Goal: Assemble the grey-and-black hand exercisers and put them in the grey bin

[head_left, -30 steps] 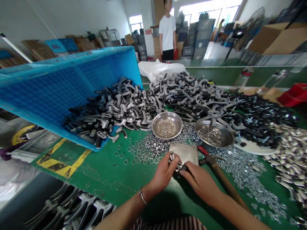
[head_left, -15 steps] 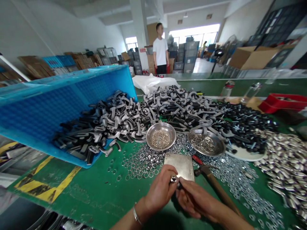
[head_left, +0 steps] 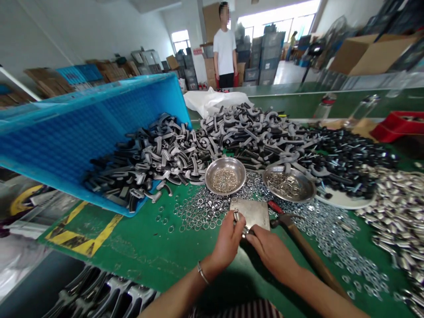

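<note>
My left hand [head_left: 228,238], with a metal bangle at its wrist, is closed around a small shiny metal part whose ribbed, thread-like end [head_left: 236,215] sticks up above the fingers. My right hand [head_left: 270,249] is closed too, pinching at a small metal piece [head_left: 245,232] between the two hands; the rest of what it grips is hidden. Both hands are close together over the near edge of a flat metal plate [head_left: 260,213]. Right of the plate lies a hammer [head_left: 293,232] with a wooden handle.
Beyond the plate stand two metal bowls of small parts, the left bowl [head_left: 208,182] and the right bowl [head_left: 313,194]. Loose rings [head_left: 198,221] and nuts [head_left: 344,251] spread around. A tipped blue crate [head_left: 82,132] spills grey-black handles. A person [head_left: 225,53] stands behind the table.
The view has tilted downward. My hands have moved slightly forward to the plate, and the metal part has turned from showing its hollow end to showing its ribbed side.
</note>
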The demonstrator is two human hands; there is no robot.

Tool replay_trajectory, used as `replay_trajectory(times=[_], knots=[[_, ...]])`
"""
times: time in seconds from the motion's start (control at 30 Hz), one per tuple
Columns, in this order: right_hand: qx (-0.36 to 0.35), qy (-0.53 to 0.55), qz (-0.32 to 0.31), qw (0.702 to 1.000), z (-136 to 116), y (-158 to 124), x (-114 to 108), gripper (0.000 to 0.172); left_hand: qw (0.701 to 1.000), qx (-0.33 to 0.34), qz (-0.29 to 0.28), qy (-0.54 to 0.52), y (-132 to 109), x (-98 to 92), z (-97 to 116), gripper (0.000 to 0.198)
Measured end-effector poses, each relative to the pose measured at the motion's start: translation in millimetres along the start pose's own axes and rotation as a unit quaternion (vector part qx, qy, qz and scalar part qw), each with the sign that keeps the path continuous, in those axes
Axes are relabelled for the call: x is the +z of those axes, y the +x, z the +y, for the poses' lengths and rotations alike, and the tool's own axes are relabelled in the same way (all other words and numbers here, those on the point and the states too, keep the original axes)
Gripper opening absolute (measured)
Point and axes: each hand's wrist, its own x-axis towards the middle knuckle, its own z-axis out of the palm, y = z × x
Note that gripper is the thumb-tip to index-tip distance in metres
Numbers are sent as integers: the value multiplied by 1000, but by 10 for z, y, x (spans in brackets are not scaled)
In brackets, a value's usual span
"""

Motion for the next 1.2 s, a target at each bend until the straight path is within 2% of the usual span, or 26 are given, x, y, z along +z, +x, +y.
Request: replay_trajectory(times=[0.1,0.17,0.2,0.27,0.33,0.37,0.4,0.47,0.5,0.53,0.6,0.67,0.73,0.8,0.87,0.93,1.0,1.1,1.2], knots=[[92,75,-112,987,26,-18,-8,57,997,68,-35,30,11,-10,18,17],[119,71,-152,979,43,-37,-25,63,992,95,-75,39,18,-26,17,16],[106,38,-139,984,47,-44,-35,61,992,88,-80,38,18,-25,10,16],[24,-82,-37,996,52,-49,-47,52,997,44,-62,29,9,0,-9,19],[-61,-172,58,982,61,-41,-40,45,999,5,-35,22,1,37,-24,21],[-75,-169,69,980,68,-34,-31,44,999,1,-31,26,6,50,-26,22],[-65,-136,47,987,73,-28,-22,43,999,9,-39,37,23,55,-26,22],[-11,-56,-36,998,79,-35,-22,45,992,48,-86,79,107,43,-30,21],[7,-50,-59,997,80,-55,-38,46,984,71,-123,107,175,32,-42,21],[10,-83,-56,995,85,-90,-64,45,972,95,-163,137,257,22,-60,20],[-17,-239,17,971,129,-206,-138,36,939,146,-235,204,449,17,-111,18],[-53,-397,94,911,241,-360,-208,27,903,187,-275,271,643,40,-144,18],[-74,-492,114,860,413,-495,-244,22,880,211,-279,321,818,96,-111,24],[-87,-542,102,830,582,-567,-241,13,876,231,-254,340,983,195,5,33],[-97,-562,80,817,680,-579,-223,12,878,255,-224,338,1160,353,173,28],[-107,-547,53,829,675,-571,-228,20,871,263,-225,349,1363,570,333,20],[-109,-499,35,859,585,-579,-294,23,853,250,-257,379,1583,820,439,19],[-87,-425,64,899,385,-622,-573,25,829,212,-306,418,1881,1154,482,16],[-57,-400,147,903,227,-647,-1066,26,815,193,-346,423,2040,1343,456,25]])
